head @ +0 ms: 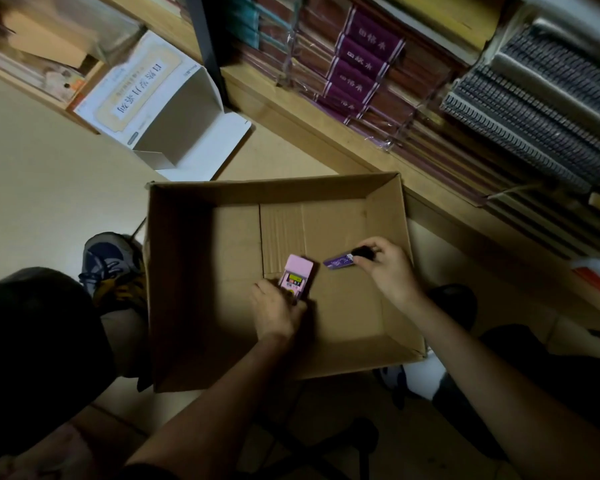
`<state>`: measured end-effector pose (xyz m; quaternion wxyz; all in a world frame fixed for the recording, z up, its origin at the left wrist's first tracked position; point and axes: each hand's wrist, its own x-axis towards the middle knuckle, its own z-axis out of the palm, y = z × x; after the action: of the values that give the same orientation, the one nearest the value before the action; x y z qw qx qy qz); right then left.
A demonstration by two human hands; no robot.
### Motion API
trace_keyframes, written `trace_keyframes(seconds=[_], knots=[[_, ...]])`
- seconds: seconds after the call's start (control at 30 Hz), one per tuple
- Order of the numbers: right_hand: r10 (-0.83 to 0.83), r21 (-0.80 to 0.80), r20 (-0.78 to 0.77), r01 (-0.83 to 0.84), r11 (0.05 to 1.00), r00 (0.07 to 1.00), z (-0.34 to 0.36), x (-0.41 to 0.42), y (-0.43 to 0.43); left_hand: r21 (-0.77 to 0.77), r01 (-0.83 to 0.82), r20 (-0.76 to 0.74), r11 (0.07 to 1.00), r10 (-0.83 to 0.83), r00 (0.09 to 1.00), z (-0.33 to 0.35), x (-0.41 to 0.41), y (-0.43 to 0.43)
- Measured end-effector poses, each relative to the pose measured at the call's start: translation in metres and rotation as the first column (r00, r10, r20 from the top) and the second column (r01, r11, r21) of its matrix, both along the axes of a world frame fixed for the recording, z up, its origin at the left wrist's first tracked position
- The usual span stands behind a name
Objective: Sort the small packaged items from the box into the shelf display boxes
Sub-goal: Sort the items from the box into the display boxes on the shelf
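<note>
An open brown cardboard box [194,289] sits on the floor in front of me. Inside it, my left hand [274,311] grips a small pink packaged item [296,274] by its near end. To the right, my right hand [385,268] pinches a small purple packaged item [338,262] at its right end, with something dark also under the fingers. Both items are low over the box floor. A white display box [174,109] lies open and empty at the foot of the shelf, beyond the cardboard box.
A wooden shelf [326,133] runs diagonally behind the box, stacked with purple notebooks [361,64] and spiral-bound pads [541,109]. My shoe [108,261] and knee are to the left of the box. Beige floor lies on the far left.
</note>
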<state>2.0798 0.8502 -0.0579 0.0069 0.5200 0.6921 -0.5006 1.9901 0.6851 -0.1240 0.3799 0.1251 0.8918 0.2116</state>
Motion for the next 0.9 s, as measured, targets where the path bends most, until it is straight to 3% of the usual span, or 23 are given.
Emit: trace_keyframes(seconds=[0.13,0.23,0.5,0.77,0.9], knots=[[-0.086,-0.036,-0.064,0.084,0.996,0.994,0.012,-0.008,0.001,0.273,-0.149,0.217,0.951,0.090,0.972,0.015,-0.023,0.003],[-0.114,-0.043,-0.150,0.109,0.993,0.982,0.028,-0.016,0.003,0.426,-0.211,0.298,0.880,0.084,0.951,0.041,-0.053,0.013],[-0.031,-0.029,-0.302,0.023,0.999,0.953,0.104,-0.027,0.008,0.609,-0.181,0.377,0.773,-0.082,0.923,0.130,-0.102,0.031],[0.022,0.103,-0.493,0.034,0.994,0.870,0.236,-0.027,0.019,0.735,-0.069,0.283,0.675,-0.212,0.935,0.246,-0.118,0.053],[0.088,0.258,-0.550,0.068,0.964,0.831,0.300,-0.035,0.029,0.781,0.064,0.133,0.622,-0.265,0.955,0.301,-0.125,0.060]])
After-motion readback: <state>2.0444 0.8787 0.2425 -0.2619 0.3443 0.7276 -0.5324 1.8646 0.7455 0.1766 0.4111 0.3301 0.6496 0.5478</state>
